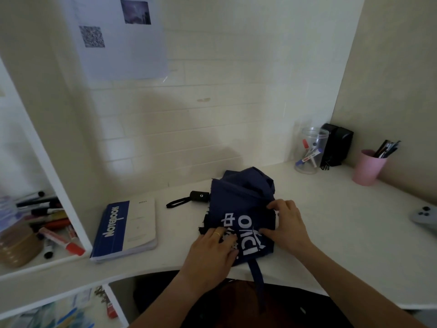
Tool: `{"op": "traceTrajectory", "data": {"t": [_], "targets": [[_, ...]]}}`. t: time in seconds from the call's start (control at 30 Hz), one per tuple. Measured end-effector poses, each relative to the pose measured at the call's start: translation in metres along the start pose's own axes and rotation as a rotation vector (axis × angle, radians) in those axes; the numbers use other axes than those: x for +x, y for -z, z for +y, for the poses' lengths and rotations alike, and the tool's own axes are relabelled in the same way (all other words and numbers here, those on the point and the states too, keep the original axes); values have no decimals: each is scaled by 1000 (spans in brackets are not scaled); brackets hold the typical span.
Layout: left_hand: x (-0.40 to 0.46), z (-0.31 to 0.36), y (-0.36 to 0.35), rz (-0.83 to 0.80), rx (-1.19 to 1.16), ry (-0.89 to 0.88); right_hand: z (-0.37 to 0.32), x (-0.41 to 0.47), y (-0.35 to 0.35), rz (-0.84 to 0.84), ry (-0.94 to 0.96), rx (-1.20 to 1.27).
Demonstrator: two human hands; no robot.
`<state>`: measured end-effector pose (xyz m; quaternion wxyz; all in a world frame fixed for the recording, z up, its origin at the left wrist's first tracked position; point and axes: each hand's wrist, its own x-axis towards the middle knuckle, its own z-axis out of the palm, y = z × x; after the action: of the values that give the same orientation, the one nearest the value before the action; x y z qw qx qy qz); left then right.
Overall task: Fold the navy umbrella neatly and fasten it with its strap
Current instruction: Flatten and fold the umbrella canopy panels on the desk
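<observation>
From the head camera, the navy umbrella lies crumpled on the white desk, white lettering up, black handle pointing left, strap dangling over the near edge. The left hand presses flat on the canopy; the right hand pinches a fold.

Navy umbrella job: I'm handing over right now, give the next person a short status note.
Left hand lies flat on the navy umbrella, fingers straight, pressing the canopy near the white print. Right hand pinches a fold of canopy. Umbrella lies on the white desk, handle pointing left. Strap hangs loose over the desk's front edge. Done: collapsed, partly gathered. Left: smooth the folds, roll, fasten the strap.
</observation>
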<state>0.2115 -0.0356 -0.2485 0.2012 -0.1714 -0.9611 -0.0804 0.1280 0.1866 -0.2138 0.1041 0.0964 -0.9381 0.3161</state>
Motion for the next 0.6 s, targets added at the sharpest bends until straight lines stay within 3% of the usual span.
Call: {"op": "traceTrajectory", "data": {"t": [0.13, 0.23, 0.3, 0.4, 0.5, 0.6], "targets": [[13, 4, 13, -83, -190, 151, 3, -2, -1, -3, -103, 117], [37, 5, 26, -94, -432, 389, -4, 5, -1, 14, -143, 168], [55, -4, 27, -129, -565, 558, -11, 12, 4, 65, -252, 366], [79, -18, 36, -182, -758, 749, -25, 22, 8, 88, -464, 854], [92, -19, 61, -354, -961, 831, -27, 26, 2, 86, -524, 1042], [86, -27, 79, -460, -1108, 848, -22, 22, 4, 87, -463, 1049]]}}
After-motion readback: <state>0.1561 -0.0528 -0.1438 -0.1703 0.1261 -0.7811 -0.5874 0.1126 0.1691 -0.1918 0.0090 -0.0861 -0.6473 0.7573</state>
